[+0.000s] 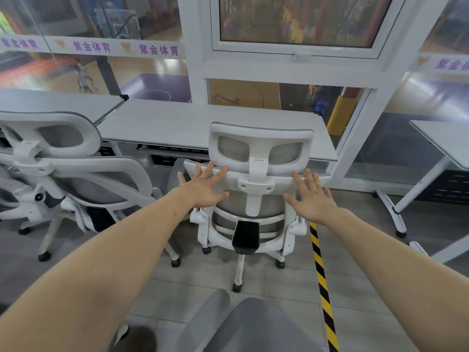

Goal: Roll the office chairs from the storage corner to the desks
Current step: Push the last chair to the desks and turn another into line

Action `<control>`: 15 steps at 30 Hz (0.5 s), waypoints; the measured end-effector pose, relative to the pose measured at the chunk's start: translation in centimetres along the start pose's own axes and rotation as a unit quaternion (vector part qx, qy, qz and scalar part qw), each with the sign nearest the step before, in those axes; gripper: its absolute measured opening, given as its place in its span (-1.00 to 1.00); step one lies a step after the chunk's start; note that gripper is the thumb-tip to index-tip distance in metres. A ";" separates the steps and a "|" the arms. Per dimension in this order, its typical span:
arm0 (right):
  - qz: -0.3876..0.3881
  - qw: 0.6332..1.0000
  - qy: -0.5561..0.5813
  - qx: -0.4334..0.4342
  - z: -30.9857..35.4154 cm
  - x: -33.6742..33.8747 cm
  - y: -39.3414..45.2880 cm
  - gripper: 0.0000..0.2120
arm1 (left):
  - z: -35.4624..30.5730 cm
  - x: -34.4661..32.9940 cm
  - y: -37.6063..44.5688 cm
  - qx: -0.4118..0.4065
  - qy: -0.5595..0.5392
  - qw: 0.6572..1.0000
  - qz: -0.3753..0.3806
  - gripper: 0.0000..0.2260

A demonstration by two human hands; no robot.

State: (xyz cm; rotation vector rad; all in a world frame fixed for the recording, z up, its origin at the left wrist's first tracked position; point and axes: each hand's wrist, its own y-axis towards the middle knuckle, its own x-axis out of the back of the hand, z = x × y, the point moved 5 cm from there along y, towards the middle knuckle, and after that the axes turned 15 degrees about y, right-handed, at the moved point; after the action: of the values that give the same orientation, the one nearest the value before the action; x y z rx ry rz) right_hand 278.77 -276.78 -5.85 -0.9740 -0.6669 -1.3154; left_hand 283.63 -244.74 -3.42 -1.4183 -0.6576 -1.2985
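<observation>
A white office chair [256,199] with grey mesh back and headrest stands facing the white desk [177,125], its back toward me. My left hand [203,186] has its fingers spread, the fingertips at the top left edge of the backrest. My right hand [312,196] is spread the same way at the top right edge. Whether the palms press the backrest or hover just off it cannot be told. A second white chair [76,174] stands at the left, by the neighbouring desk [50,102].
A grey chair seat [253,326] sits close at the bottom edge. Yellow-black floor tape [322,288] runs along the right of the chair. Another desk [446,141] with wheeled legs stands at the right. Glass partitions back the desks.
</observation>
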 end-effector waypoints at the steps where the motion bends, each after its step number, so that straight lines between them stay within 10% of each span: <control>1: -0.003 1.000 0.001 0.002 0.0 -0.2 -0.1 -0.25 | 0.0 -0.1 0.0 0.000 -0.001 1.000 0.000 -0.28; 15: -0.009 1.000 0.000 -0.004 0.3 -0.4 -0.1 -0.25 | 0.3 -0.8 0.5 0.003 -0.015 1.000 -0.013 -0.27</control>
State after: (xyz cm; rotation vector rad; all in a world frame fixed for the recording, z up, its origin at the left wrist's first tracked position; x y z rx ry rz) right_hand 278.63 -276.32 -6.07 -0.9762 -0.6722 -1.3352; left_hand 284.01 -244.47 -4.30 -1.4299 -0.7016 -1.2966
